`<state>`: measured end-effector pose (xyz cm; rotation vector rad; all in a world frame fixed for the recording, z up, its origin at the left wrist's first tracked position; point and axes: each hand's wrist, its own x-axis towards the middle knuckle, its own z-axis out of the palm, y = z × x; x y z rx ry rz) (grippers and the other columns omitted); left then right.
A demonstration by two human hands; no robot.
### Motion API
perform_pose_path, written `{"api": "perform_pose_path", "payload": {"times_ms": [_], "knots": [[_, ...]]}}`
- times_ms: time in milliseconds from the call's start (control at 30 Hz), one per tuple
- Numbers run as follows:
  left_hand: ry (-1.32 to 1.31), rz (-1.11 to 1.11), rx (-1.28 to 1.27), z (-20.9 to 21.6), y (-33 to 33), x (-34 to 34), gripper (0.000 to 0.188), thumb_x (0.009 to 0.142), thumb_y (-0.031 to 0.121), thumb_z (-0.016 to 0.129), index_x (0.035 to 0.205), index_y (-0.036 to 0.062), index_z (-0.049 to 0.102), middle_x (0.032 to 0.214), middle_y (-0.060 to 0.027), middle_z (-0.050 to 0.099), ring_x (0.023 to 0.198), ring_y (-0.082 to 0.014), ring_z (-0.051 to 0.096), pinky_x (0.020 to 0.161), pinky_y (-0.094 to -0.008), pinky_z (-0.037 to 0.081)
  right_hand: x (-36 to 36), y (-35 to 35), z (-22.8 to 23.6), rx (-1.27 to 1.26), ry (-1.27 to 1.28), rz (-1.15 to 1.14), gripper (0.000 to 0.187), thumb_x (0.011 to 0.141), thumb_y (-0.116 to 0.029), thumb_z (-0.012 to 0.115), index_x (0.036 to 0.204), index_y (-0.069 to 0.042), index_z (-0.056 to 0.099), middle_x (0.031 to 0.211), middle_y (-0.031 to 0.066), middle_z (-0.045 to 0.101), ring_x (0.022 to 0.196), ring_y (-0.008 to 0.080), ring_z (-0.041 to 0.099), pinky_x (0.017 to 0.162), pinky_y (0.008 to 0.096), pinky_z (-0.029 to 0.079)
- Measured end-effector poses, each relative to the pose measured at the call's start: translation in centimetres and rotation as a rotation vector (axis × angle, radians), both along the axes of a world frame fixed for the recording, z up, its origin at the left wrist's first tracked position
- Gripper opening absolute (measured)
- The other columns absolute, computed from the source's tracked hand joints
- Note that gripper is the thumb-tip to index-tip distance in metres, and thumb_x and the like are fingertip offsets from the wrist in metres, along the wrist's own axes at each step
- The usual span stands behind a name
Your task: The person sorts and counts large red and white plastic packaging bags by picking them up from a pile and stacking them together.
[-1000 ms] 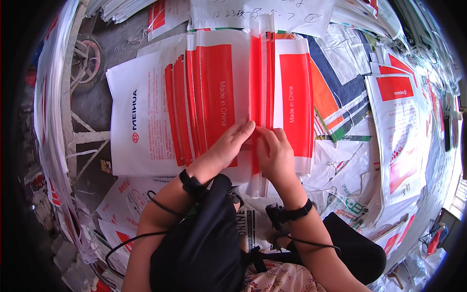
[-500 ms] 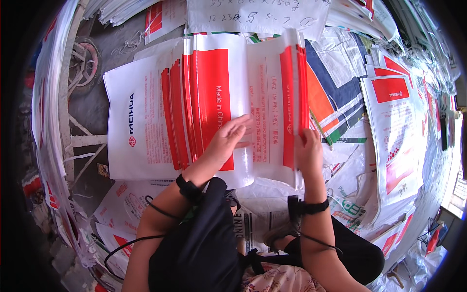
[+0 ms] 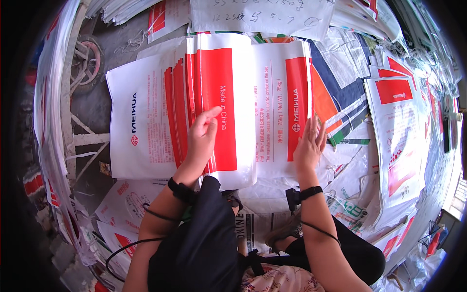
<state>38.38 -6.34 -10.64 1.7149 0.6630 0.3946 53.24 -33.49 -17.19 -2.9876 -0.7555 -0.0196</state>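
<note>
Partly, the left hand [image 3: 200, 142] hides red-and-white bags [image 3: 223, 151].

Stacked bags [image 3: 221, 73]: white, broad red bands, fine red print, navy lettering beside a red emblem.
Right-hand bag [image 3: 273, 117]: white, red print, one red panel lettered in white.
Sack [image 3: 352, 100]: navy, orange, white and green, in angular blocks, as I see it from here.
Sheet [image 3: 262, 23]: white, dark handwriting.
Bag pile [image 3: 395, 141]: white, red blocks, red dots.
Wristbands [image 3: 311, 193]: black.
Trousers [image 3: 194, 238]: black.
Blouse [image 3: 287, 282]: pale pink, floral.
Wheel [image 3: 88, 62]: reddish rim.
</note>
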Motion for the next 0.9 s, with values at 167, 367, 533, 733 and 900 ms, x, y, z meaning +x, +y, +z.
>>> {"api": "perform_pose_path", "payload": {"times_ms": [167,367,533,733,900], "knots": [[0.107,0.112,0.420,0.1,1.7,-1.2,0.037,0.094,0.003,0.058,0.132,0.0007,0.057,0.138,-0.0175,0.057,0.132,-0.0320,0.052,0.114,-0.0427,0.039,1.1,-0.1,-1.7,-0.143,0.003,0.071,0.066,0.098,-0.020,0.046,0.159,-0.004,0.025,0.168,0.0082,0.020,0.157,0.0267,0.009,0.125,0.0449,0.008],[0.238,0.103,0.574,-2.1,2.4,-2.4,0.054,0.092,0.007,0.062,0.143,0.0010,0.045,0.150,-0.0203,0.045,0.139,-0.0360,0.044,0.116,-0.0452,0.036,3.5,0.7,-1.7,-0.356,0.034,0.193,0.064,0.101,-0.022,0.040,0.159,0.000,0.023,0.169,0.0101,0.015,0.157,0.0242,0.004,0.125,0.0476,0.004],[0.369,0.170,0.390,-2.4,1.5,-2.7,0.063,0.094,0.009,0.063,0.150,0.0013,0.036,0.149,-0.0233,0.043,0.136,-0.0321,0.046,0.112,-0.0434,0.041,6.0,3.4,-0.1,-0.322,0.079,0.203,0.064,0.100,-0.021,0.042,0.158,-0.001,0.024,0.169,0.0105,0.015,0.157,0.0239,0.003,0.125,0.0477,0.003],[0.437,0.091,0.220,-1.7,1.7,-1.7,0.070,0.092,0.016,0.068,0.150,-0.0030,0.033,0.147,-0.0258,0.044,0.134,-0.0339,0.048,0.111,-0.0411,0.043,5.7,3.7,0.1,-0.215,0.005,0.180,0.061,0.098,-0.019,0.046,0.155,-0.002,0.032,0.166,0.0098,0.023,0.157,0.0256,0.008,0.126,0.0485,0.005],[0.321,-0.034,0.713,0.4,-0.2,-1.0,0.072,0.089,0.014,0.069,0.150,-0.0015,0.033,0.154,-0.0263,0.035,0.143,-0.0414,0.036,0.119,-0.0459,0.031,1.7,4.7,3.6,0.175,0.044,0.250,0.054,0.089,-0.014,0.064,0.141,-0.004,0.053,0.157,0.0132,0.038,0.150,0.0330,0.028,0.120,0.0522,0.027]]}}
